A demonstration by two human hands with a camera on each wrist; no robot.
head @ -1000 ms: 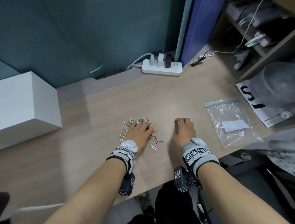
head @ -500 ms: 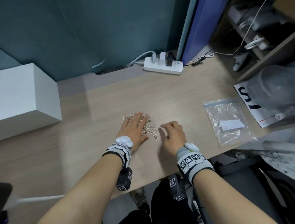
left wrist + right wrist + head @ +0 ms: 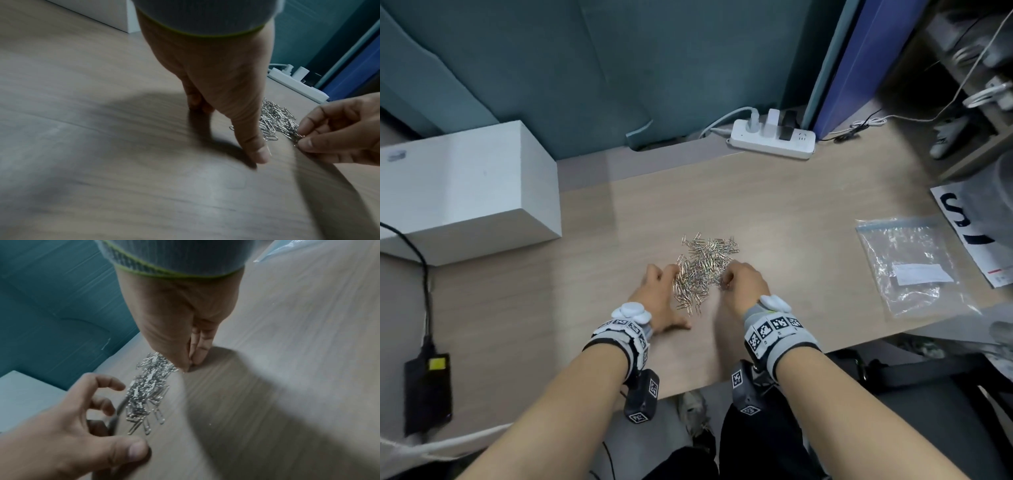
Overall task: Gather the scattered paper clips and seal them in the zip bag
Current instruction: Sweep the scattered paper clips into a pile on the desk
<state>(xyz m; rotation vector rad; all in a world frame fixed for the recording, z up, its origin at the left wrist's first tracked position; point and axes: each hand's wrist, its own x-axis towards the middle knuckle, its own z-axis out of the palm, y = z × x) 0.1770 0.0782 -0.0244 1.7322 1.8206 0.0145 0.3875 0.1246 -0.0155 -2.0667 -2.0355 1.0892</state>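
Observation:
Several silver paper clips [image 3: 702, 270] lie in one loose pile on the wooden table [image 3: 774, 212]. My left hand [image 3: 661, 294] stands on its edge against the pile's left side, fingers loosely curled and thumb tip on the table. In the right wrist view the left hand [image 3: 82, 410] cups the paper clips [image 3: 148, 389] and holds nothing. My right hand [image 3: 741, 284] is at the pile's right side. In the left wrist view its fingertips [image 3: 308, 142] pinch a few paper clips [image 3: 275, 120] at the pile's near edge. The clear zip bag [image 3: 907, 267] lies flat at the right, apart from both hands.
A white box [image 3: 465, 185] stands at the left and a power strip [image 3: 770, 140] at the back. A printed sheet [image 3: 969, 222] lies beyond the bag, under shelves. A black adapter [image 3: 428, 390] lies at the near left. The table's front edge runs just under my wrists.
The scattered clips have been swept into one pile. My left hand went from flat on the clips to standing at their left. My right hand came in from the right to the pile.

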